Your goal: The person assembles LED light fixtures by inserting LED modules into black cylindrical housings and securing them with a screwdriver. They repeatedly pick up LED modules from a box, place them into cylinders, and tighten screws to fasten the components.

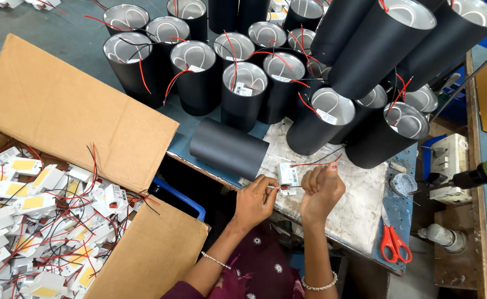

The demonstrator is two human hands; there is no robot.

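Both hands working a small white LED driver module at the worktop edge.

Cardboard box [77,111] of white modules stands at left. Left hand [254,200] pinches a thin tool at the driver module [287,176]; right hand [322,190], closed, grips the module's red and black wires [315,162]. Black cylindrical housings [243,88] stand behind; red scissors [393,243] lie at right.

A worn blue-grey tabletop [72,33] fills the far side, with a scuffed white sheet [360,194] over its near right corner. A wooden bench [479,238] runs along the right edge. Light is bright and even, casting soft shadows.
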